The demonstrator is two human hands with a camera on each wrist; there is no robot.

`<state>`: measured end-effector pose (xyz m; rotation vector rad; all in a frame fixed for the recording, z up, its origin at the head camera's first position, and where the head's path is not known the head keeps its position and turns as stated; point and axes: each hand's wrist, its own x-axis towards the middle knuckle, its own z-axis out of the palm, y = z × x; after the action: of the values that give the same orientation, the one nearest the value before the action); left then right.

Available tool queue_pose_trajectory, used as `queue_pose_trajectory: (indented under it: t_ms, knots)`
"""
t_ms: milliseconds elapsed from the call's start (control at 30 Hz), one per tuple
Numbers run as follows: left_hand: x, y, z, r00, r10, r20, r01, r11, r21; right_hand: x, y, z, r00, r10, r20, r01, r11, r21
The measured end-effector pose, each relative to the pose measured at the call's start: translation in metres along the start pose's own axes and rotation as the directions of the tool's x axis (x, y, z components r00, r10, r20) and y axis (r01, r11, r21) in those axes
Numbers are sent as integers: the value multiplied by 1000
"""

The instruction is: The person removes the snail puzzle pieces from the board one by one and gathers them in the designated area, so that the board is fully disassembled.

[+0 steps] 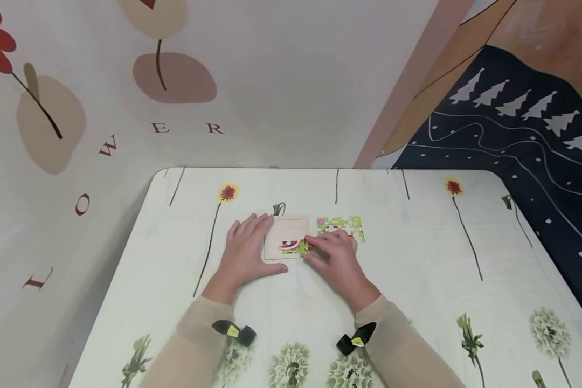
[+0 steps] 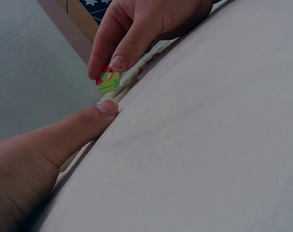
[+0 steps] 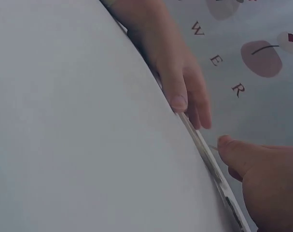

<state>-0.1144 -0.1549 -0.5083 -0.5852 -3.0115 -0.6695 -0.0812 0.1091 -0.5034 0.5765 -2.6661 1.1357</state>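
Note:
A shallow pale puzzle tray [image 1: 287,227] lies on the table, with printed puzzle pieces [image 1: 289,247] in its lower part. My left hand [image 1: 244,250] rests along the tray's left side, fingers extended and thumb stretched by the front edge. Over the tray's lower right corner is my right hand [image 1: 338,258]. Between its thumb and fingers it pinches a puzzle piece [image 2: 109,86], green with some red, held tilted in the left wrist view. In the right wrist view the right hand's own fingers mostly hide that piece.
Several more green puzzle pieces [image 1: 341,222] lie together right of the tray, partly behind the right hand. The flower-printed tablecloth [image 1: 407,258] covers the table. A patterned wall hanging [image 1: 271,108] rises behind the far edge, and a dark tree-print cloth [image 1: 524,145] stands at the right.

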Motion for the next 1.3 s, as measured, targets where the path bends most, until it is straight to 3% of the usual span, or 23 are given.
queue_pose_trajectory:
  t_ms: [300,600,800,1000,1300]
  knots:
    - [-1,0,1,1000,-21,-3,21,1000,-1,-14,20,-17,1000,2,-3,-2,999,-46]
    - [0,0,1,1000,-15,-5,15,1000,-16,-19,22,-25,1000,-23,6,24,980,-198]
    - [1,1,1,1000,-15,6,15,1000,-22,-21,21,-25,998,-57,-19,51,968,-248]
    - [2,1,1,1000,-5,1,5,1000,-13,-21,23,-25,995,-91,-47,76,967,-244]
    - [1,2,0,1000,-2,7,3,1000,-16,-20,22,-25,996,-73,-42,62,974,-219]
